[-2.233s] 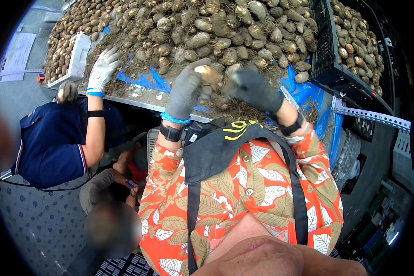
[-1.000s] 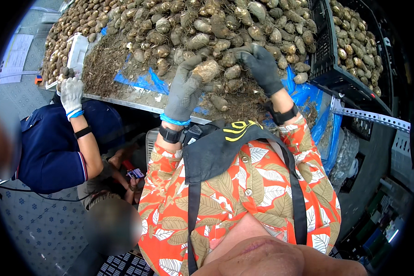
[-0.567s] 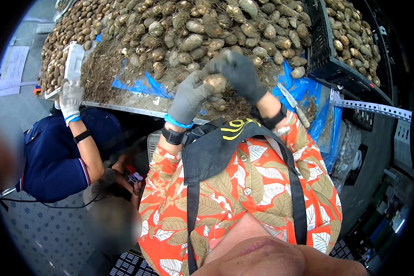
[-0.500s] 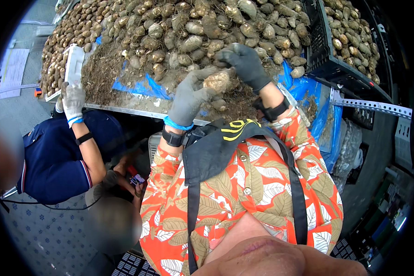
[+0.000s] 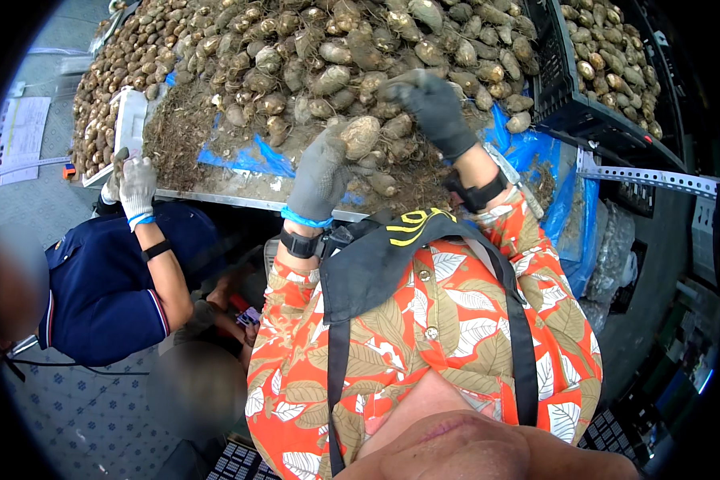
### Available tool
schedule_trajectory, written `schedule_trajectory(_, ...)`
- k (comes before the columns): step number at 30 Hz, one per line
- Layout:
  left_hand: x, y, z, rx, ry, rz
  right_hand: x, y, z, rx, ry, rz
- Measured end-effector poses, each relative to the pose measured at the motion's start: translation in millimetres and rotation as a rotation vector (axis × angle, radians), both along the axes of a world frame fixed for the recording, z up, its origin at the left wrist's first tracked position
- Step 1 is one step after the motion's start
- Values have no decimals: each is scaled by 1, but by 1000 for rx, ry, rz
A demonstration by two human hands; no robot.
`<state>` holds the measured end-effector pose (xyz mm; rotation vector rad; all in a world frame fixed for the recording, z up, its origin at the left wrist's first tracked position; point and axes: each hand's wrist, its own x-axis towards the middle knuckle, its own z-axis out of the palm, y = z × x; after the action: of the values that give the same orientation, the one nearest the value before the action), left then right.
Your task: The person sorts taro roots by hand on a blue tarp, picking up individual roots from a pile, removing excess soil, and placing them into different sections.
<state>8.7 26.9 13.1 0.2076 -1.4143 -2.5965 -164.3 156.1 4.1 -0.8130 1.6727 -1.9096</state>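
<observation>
Left hand (image 5: 322,172): your gloved fingers grip one brown root (image 5: 361,136) at the heap's near edge.
Right hand (image 5: 432,108): fingers curl over neighbouring roots (grip unclear).
Progress: early; the heap (image 5: 312,56) remains large.

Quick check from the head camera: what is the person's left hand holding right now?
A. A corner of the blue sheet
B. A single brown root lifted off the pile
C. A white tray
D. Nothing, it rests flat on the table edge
B: the grey-gloved left hand has its grip around one brown root, held above the pile, with the dark-gloved right hand just beside it; the white tray is by a co-worker's hand.
</observation>
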Motion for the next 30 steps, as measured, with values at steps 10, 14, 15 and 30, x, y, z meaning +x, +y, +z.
schedule_trajectory(10,-4,4,7,-302,-80,7,37,3,38,117,538,284)
schedule_trajectory(14,-4,-5,1,-425,-307,-55,14,-2,13,223,623,60)
schedule_trajectory(15,-3,-4,0,-308,-231,-21,3,-3,12,229,627,-40)
schedule_trajectory(30,-7,-8,-41,435,88,-279,13,-6,40,260,124,114)
